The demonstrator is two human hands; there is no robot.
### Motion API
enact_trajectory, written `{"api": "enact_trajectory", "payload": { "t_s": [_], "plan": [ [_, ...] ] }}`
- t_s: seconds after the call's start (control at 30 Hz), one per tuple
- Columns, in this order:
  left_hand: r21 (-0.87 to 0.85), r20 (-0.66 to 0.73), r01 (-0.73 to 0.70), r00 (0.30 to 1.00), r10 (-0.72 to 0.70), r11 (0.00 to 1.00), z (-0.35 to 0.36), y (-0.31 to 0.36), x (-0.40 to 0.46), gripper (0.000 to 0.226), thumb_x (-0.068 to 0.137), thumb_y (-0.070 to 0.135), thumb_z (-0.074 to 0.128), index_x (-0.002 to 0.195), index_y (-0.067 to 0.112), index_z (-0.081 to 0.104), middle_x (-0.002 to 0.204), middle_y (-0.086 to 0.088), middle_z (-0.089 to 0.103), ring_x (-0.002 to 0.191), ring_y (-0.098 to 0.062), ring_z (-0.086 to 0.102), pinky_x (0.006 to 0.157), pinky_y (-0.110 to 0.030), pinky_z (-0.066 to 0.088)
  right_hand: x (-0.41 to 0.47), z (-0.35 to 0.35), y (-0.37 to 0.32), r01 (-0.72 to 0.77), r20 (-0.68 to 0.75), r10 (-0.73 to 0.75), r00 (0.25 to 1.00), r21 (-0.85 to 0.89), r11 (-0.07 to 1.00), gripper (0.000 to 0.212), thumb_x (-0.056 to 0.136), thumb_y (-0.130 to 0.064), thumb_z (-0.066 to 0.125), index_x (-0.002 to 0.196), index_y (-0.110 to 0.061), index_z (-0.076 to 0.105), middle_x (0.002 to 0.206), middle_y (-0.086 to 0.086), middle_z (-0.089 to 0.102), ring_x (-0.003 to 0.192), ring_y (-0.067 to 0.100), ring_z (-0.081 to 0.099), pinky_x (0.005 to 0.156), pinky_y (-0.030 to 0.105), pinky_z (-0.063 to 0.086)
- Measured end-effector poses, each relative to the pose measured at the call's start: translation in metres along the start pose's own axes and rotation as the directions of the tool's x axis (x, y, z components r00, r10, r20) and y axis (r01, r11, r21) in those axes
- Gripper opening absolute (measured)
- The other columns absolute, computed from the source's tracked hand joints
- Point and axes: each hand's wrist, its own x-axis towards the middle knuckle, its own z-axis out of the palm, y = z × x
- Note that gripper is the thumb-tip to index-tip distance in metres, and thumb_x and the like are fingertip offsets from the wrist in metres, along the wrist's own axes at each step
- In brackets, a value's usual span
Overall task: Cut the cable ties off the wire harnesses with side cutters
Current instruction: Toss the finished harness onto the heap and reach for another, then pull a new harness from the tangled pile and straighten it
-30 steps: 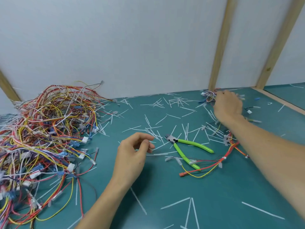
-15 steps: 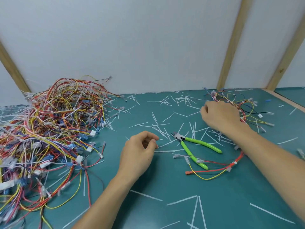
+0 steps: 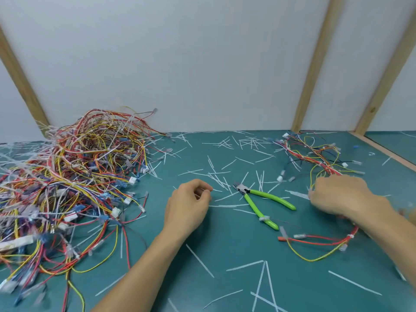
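Green-handled side cutters (image 3: 263,200) lie on the teal table (image 3: 225,248) between my hands, touched by neither. My left hand (image 3: 189,203) rests left of them, thumb and forefinger pinched on a sliver of white cable tie. My right hand (image 3: 340,197) is blurred, its fingers curled down over wires of a small wire harness bundle (image 3: 315,156) that trails off behind it. A red and yellow harness (image 3: 319,243) with white ties lies near my right wrist. The big harness pile (image 3: 67,181) fills the left side.
Several cut white cable tie strips (image 3: 216,174) are scattered over the table, some in the near foreground. A white wall with wooden battens (image 3: 313,70) closes the back. A wooden edge strip (image 3: 387,152) borders the table at far right.
My right hand has drawn back from the far right corner toward me, dragging the small harness bundle with it. My left hand and the cutters have stayed put.
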Motion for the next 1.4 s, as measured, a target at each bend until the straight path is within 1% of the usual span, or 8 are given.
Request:
{"api": "enact_trajectory", "payload": {
  "t_s": [0.1, 0.4, 0.6, 0.83, 0.93, 1.1, 1.27, 1.4],
  "plan": [
    [0.058, -0.012, 0.014, 1.0, -0.013, 0.998, 0.001, -0.001, 0.001, 0.014, 0.089, 0.028, 0.057, 0.092, 0.036, 0.067, 0.081, 0.021, 0.067, 0.079, -0.004, 0.064, 0.073, -0.028, 0.05, -0.006, -0.01, -0.032, 0.155, -0.182, -0.133, 0.974, 0.113, 0.981, 0.031, 0.102, -0.047, 0.037, 0.092, -0.025, 0.055, 0.104, 0.004, 0.07, 0.094, 0.03, 0.065, 0.07, 0.035, 0.04],
    [-0.005, -0.046, 0.032, 0.998, -0.032, 0.999, -0.001, -0.005, 0.004, 0.015, 0.09, 0.026, 0.056, 0.096, 0.034, 0.067, 0.086, 0.02, 0.065, 0.079, -0.004, 0.063, 0.07, -0.027, 0.047, -0.004, -0.02, -0.098, 0.302, -0.127, -0.294, 0.947, 0.046, 0.952, 0.011, 0.094, -0.024, 0.056, 0.103, -0.021, 0.062, 0.102, 0.003, 0.067, 0.086, 0.028, 0.055, 0.07, 0.033, 0.039],
    [-0.058, -0.122, 0.023, 0.992, -0.03, 0.998, -0.003, -0.006, 0.004, 0.017, 0.089, 0.025, 0.056, 0.099, 0.034, 0.066, 0.082, 0.022, 0.063, 0.072, -0.002, 0.061, 0.068, -0.027, 0.048, -0.003, -0.008, -0.138, 0.291, -0.294, -0.212, 0.932, 0.259, 0.921, 0.013, 0.094, -0.027, 0.051, 0.096, -0.02, 0.062, 0.088, 0.001, 0.065, 0.077, 0.03, 0.053, 0.064, 0.033, 0.035],
    [-0.168, -0.1, 0.043, 0.993, -0.06, 0.985, -0.016, 0.009, 0.009, 0.029, 0.091, 0.026, 0.058, 0.119, 0.032, 0.057, 0.103, 0.018, 0.063, 0.082, -0.009, 0.063, 0.089, -0.04, 0.052, -0.006, 0.019, -0.149, 0.404, -0.532, -0.065, 0.844, 0.552, 0.73, 0.023, 0.099, -0.036, 0.057, 0.12, -0.026, 0.058, 0.099, -0.011, 0.063, 0.104, 0.017, 0.06, 0.065, 0.032, 0.04],
    [0.099, -0.088, -0.09, 0.991, 0.098, 0.991, -0.046, 0.027, 0.024, 0.028, 0.092, 0.033, 0.057, 0.119, 0.031, 0.059, 0.11, 0.015, 0.064, 0.095, -0.014, 0.064, 0.086, -0.034, 0.049, -0.004, 0.019, -0.152, 0.453, -0.544, -0.094, 0.834, 0.576, 0.68, 0.019, 0.1, -0.036, 0.057, 0.116, -0.028, 0.061, 0.093, -0.017, 0.061, 0.099, 0.012, 0.056, 0.063, 0.031, 0.036],
    [0.629, -0.235, -0.117, 0.914, 0.331, 0.769, -0.138, 0.036, 0.066, 0.02, 0.091, 0.028, 0.05, 0.099, 0.022, 0.067, 0.1, 0.002, 0.071, 0.09, -0.027, 0.064, 0.075, -0.036, 0.05, -0.002, 0.02, -0.154, 0.5, -0.569, -0.107, 0.815, 0.598, 0.626, 0.015, 0.1, -0.035, 0.058, 0.111, -0.027, 0.064, 0.088, -0.018, 0.062, 0.092, 0.01, 0.053, 0.062, 0.031, 0.038],
    [0.759, -0.386, 0.206, 0.906, 0.173, 0.618, -0.23, -0.014, 0.107, 0.036, 0.096, 0.027, 0.051, 0.124, 0.006, 0.055, 0.122, -0.016, 0.06, 0.109, -0.037, 0.06, 0.086, -0.048, 0.05, -0.005, 0.021, -0.154, 0.515, -0.573, -0.106, 0.812, 0.62, 0.593, 0.01, 0.099, -0.034, 0.057, 0.104, -0.029, 0.065, 0.086, -0.019, 0.063, 0.091, 0.01, 0.054, 0.06, 0.032, 0.045],
    [0.474, -0.312, 0.318, 0.933, -0.181, 0.821, -0.252, -0.053, 0.125, 0.059, 0.099, 0.037, 0.057, 0.146, 0.005, 0.043, 0.135, -0.016, 0.06, 0.118, -0.035, 0.059, 0.101, -0.047, 0.049, -0.005, 0.021, -0.157, 0.514, -0.572, -0.097, 0.814, 0.633, 0.579, 0.009, 0.099, -0.034, 0.057, 0.099, -0.031, 0.065, 0.085, -0.02, 0.062, 0.091, 0.007, 0.053, 0.058, 0.03, 0.042]
  ]
}}
